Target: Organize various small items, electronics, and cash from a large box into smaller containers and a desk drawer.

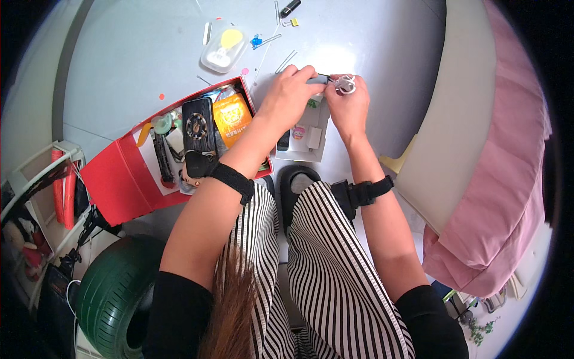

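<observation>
My right hand [350, 105] grips a coiled white cable [345, 84], its loops standing above the fingers. Close beside it, my left hand [289, 94] reaches with thumb and forefinger toward a thin dark strand between the hands; whether it pinches the strand is unclear. Under both hands lies an open white box [298, 155] on the floor. Inside are a white charger plug [315, 138], a pink cartoon figure [298, 132], a small green item [312, 103] and a dark object [283, 141], partly hidden by my left forearm.
Left of my feet, an open red box [121, 172] holds a black patterned case [197, 125] and an orange packet [232, 114]. Beyond it are a clear plastic container [224, 49], hairpins [286, 62] and a yellow binder clip [293, 22]. Pink fabric [489, 179] hangs at right.
</observation>
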Demonstrator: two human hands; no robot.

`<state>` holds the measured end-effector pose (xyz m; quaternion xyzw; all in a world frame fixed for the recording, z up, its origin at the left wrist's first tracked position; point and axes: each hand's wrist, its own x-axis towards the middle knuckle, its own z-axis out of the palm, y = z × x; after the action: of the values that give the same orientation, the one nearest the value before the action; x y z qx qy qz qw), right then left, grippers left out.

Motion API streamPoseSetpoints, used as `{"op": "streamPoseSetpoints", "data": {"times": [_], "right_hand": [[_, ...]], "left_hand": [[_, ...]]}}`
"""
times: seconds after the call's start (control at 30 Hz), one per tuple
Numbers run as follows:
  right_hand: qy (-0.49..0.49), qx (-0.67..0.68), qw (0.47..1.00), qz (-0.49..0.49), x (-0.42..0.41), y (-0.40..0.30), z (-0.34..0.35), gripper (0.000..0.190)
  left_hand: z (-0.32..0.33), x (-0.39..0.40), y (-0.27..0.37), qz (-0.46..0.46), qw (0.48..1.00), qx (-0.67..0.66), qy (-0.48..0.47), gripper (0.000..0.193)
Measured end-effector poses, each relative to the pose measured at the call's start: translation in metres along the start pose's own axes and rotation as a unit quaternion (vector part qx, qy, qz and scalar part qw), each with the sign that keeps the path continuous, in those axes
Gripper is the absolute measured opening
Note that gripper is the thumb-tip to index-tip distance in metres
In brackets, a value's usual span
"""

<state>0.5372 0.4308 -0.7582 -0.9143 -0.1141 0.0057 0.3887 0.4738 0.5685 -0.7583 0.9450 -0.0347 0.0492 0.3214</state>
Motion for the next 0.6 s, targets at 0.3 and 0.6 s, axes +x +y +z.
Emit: {"op": "streamPoseSetpoints", "data": {"times": [0.3, 0.6], "right_hand": [[-0.057, 0.014, 0.997, -0.049, -0.001, -0.041, -0.028, 0.036], [-0.047, 0.061, 0.997, -0.028, 0.011, -0.011, -0.017, 0.031]], "left_hand": [[-0.009, -0.002, -0.003, -0.040, 0.996, -0.071, 0.037, 0.042], [-0.001, -0.011, -0.006, -0.062, 0.991, -0.084, 0.084, 0.048]]}}
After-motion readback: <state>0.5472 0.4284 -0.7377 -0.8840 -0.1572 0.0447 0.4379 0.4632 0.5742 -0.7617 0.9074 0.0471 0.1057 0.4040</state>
